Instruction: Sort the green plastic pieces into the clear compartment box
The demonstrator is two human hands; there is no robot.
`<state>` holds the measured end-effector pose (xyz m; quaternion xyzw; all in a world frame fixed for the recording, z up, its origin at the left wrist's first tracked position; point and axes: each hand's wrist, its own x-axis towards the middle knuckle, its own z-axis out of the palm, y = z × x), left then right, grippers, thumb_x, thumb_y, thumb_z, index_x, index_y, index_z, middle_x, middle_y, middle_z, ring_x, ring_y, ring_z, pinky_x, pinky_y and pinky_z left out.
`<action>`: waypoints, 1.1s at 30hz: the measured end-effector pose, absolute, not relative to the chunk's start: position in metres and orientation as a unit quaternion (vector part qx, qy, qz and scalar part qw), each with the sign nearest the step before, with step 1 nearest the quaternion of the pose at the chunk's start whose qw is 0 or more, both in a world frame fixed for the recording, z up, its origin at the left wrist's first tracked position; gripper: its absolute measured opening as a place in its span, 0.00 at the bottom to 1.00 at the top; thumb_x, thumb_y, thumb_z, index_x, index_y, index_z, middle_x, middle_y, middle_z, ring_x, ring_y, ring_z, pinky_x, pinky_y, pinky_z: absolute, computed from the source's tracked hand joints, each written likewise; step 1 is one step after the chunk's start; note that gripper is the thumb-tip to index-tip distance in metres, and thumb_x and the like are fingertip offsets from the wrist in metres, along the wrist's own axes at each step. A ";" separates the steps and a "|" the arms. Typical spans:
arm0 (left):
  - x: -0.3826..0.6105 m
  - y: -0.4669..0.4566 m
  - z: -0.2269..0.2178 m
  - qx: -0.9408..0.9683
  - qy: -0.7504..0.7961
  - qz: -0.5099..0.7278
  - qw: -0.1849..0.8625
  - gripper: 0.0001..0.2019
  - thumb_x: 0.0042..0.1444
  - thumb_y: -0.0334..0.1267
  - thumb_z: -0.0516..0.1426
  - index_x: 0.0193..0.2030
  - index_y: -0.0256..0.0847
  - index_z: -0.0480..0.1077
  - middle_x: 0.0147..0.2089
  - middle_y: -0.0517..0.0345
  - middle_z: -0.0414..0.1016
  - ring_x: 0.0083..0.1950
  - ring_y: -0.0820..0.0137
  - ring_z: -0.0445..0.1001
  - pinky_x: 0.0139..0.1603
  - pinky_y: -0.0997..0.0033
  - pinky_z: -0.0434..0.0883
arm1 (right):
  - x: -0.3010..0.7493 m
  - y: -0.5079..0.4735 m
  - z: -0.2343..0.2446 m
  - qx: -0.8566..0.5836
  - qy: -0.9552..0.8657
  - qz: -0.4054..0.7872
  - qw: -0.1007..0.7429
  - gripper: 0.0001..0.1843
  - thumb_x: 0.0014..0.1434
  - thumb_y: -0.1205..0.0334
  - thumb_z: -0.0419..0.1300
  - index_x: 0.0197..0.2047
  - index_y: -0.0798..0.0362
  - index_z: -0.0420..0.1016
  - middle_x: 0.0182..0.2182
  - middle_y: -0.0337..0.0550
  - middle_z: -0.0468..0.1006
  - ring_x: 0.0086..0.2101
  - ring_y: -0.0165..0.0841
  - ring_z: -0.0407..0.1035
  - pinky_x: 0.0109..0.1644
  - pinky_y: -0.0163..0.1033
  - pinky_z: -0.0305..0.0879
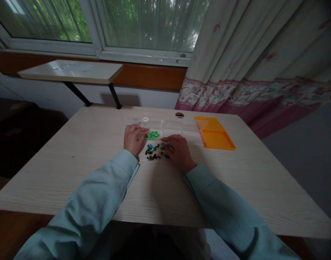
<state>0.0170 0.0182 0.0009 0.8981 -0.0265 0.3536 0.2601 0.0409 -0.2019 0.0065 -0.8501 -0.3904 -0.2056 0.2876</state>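
A clear plastic compartment box [173, 125] lies across the table in front of my hands. Small bright green pieces [153, 135] sit together at its near left part. My left hand [133, 140] is beside them, thumb and forefinger drawn close; whatever is between the tips is too small to make out. Nearer me lies a loose pile of tiny mixed pieces [152, 152], dark red, blue, green and black. Over the pile's right side bends my right hand [179, 151], its thumb and forefinger apart, with some pieces showing between them. The hand covers part of the pile.
An orange tray [218, 139] lies at the right, partly under the clear box's end. A round cable hole [179, 115] is near the table's back edge. At the back left, a raised white shelf [100, 74] stands on black legs. A curtain [225, 86] hangs behind.
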 end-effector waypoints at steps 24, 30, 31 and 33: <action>0.015 0.014 0.001 0.898 -0.039 0.341 0.275 0.12 0.61 0.37 0.53 0.46 0.47 0.75 0.40 0.54 0.68 0.48 0.63 0.62 0.52 0.58 0.62 | 0.035 -0.196 0.005 -0.824 -0.491 -0.155 0.237 0.10 0.59 0.63 0.59 0.44 0.45 0.77 0.43 0.43 0.75 0.46 0.38 0.62 0.51 0.45 0.58; 0.014 0.013 0.003 0.902 -0.042 0.334 0.270 0.12 0.61 0.37 0.52 0.46 0.47 0.75 0.40 0.54 0.68 0.48 0.63 0.62 0.53 0.59 0.62 | 0.031 -0.191 0.004 -0.835 -0.480 -0.157 0.218 0.10 0.58 0.64 0.60 0.43 0.45 0.78 0.49 0.44 0.71 0.52 0.40 0.58 0.55 0.48 0.56; 0.014 0.013 0.003 0.902 -0.042 0.336 0.269 0.12 0.61 0.37 0.52 0.46 0.47 0.75 0.40 0.54 0.68 0.48 0.64 0.62 0.53 0.59 0.62 | 0.030 -0.191 0.004 -0.835 -0.482 -0.154 0.216 0.10 0.58 0.64 0.60 0.43 0.45 0.78 0.50 0.44 0.70 0.53 0.40 0.58 0.55 0.49 0.56; 0.014 0.013 0.003 0.901 -0.044 0.338 0.267 0.12 0.61 0.37 0.52 0.46 0.47 0.75 0.40 0.54 0.68 0.48 0.64 0.63 0.53 0.59 0.62 | 0.030 -0.190 0.005 -0.833 -0.487 -0.152 0.213 0.11 0.57 0.64 0.61 0.44 0.45 0.78 0.50 0.45 0.70 0.53 0.41 0.57 0.55 0.49 0.57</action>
